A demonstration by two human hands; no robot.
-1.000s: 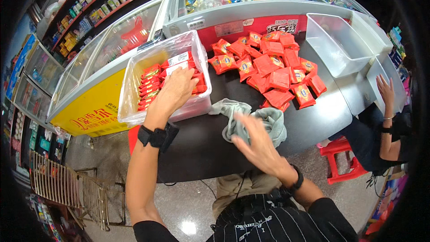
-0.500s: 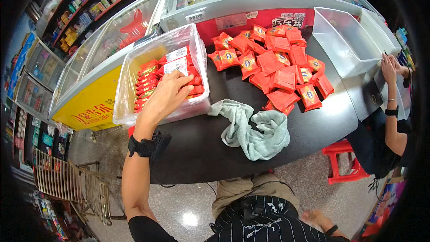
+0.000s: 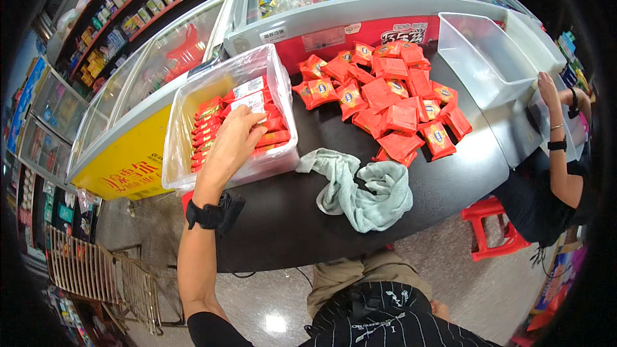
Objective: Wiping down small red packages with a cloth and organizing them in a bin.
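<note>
My left hand reaches into the plastic-lined clear bin on the left of the table. Its bent fingers, slightly apart, rest on the packets and do not visibly grip one. Inside, red packets stand in a tight row, with others lying flat beside them and white-backed ones behind. A loose heap of red packets lies right of the bin. Of my right hand just a sliver shows beside my lap; its fingers are hidden.
A crumpled pale green cloth lies on the black table before the heap. At the far right stands a clear bin, a co-worker's hand at its edge. A display freezer borders the back; a red stool stands right.
My left hand has shifted slightly within the bin, its fingers more bent. My right hand has drawn back mostly out of sight. The co-worker's two hands have moved apart.
</note>
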